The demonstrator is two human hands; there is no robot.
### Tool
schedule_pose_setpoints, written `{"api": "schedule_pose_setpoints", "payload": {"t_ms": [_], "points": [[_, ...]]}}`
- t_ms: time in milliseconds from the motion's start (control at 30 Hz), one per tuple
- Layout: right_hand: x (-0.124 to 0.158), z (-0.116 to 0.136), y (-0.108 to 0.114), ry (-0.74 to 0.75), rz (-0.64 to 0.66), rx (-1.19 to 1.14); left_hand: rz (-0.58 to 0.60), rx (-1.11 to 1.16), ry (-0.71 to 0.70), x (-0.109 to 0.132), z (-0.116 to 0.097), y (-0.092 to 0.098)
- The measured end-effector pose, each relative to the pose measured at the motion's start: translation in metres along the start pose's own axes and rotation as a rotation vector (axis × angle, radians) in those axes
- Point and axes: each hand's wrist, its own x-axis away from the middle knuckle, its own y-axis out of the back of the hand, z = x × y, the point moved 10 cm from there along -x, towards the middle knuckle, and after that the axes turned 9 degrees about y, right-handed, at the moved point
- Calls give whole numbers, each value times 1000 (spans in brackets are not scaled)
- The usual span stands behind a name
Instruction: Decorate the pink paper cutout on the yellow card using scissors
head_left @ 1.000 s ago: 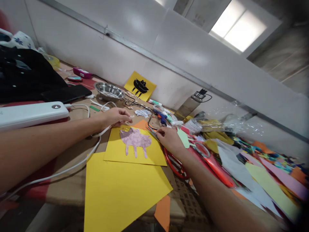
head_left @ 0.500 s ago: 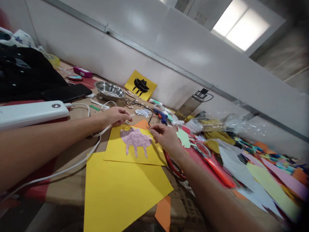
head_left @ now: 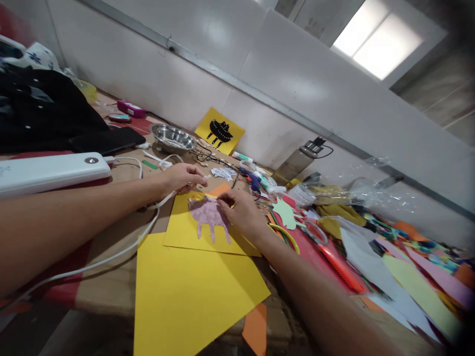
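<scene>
A pink-mauve paper cut-out (head_left: 208,217), wide-bodied with leg-like strips, lies on a yellow card (head_left: 181,232). My right hand (head_left: 241,210) reaches over the cut-out's right part, thumb and fingertips pinched at its upper edge; whatever they hold is too small to make out. Just beyond the card's upper left corner, my left hand (head_left: 183,178) pinches a small whitish piece (head_left: 206,179). Under the first card, a second yellow sheet (head_left: 196,296) extends over the front edge of the table.
Leaning on the wall is a yellow card with a black cut-out (head_left: 220,131). A metal bowl (head_left: 172,137), a blue glue gun (head_left: 253,180) and a bottle (head_left: 297,163) stand behind. A white power bank (head_left: 55,170) trails a cable at left. Scissors (head_left: 315,232) and paper scraps lie right.
My right hand has moved left from the cut-out's right end onto its upper edge. My left hand keeps its pinch in nearly the same place. The view has shifted slightly.
</scene>
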Motion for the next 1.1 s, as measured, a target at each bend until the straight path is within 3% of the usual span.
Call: {"api": "schedule_pose_setpoints", "payload": {"t_ms": [367, 667, 833, 1000, 1100], "points": [[0, 2, -7, 29, 10, -10, -8, -27, 9, 0, 0, 0], [4, -4, 3, -32, -96, -115, -17, 22, -19, 3, -3, 0], [0, 7, 1, -22, -60, -124, -131, 4, -2, 7, -6, 7], [-3, 12, -4, -20, -41, -149, -371, -38, -92, 11, -11, 32], [-5, 16, -8, 7, -43, -133, -393, -88, -110, 10, -10, 35]]}}
